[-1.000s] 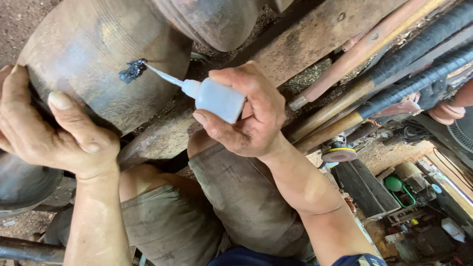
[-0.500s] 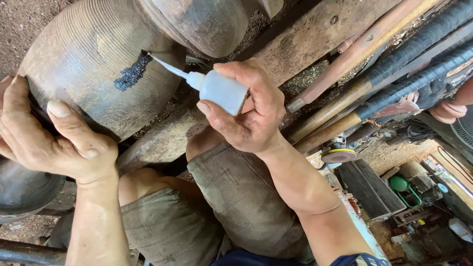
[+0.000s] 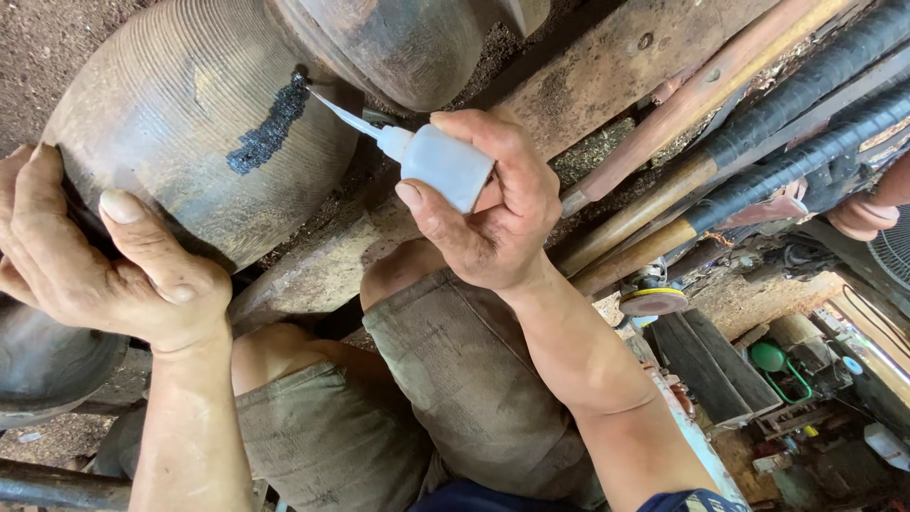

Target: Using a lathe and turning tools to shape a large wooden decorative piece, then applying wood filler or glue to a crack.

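A large ridged wooden vessel [image 3: 180,114] lies on its side against a rough timber beam [image 3: 588,76], with a dark glistening streak [image 3: 270,128] running along its flank. The left hand [image 3: 104,256] presses flat and spread against the vessel's lower side. The right hand [image 3: 493,209] grips a small white squeeze bottle [image 3: 441,163], its thin nozzle touching the streak's upper end.

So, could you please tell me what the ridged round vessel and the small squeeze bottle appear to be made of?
The ridged vessel looks like turned wood, matte brown, judging by its fine concentric grooves, though fired clay cannot be ruled out. The squeeze bottle in the right hand looks like soft translucent white plastic with a thin tapered nozzle.
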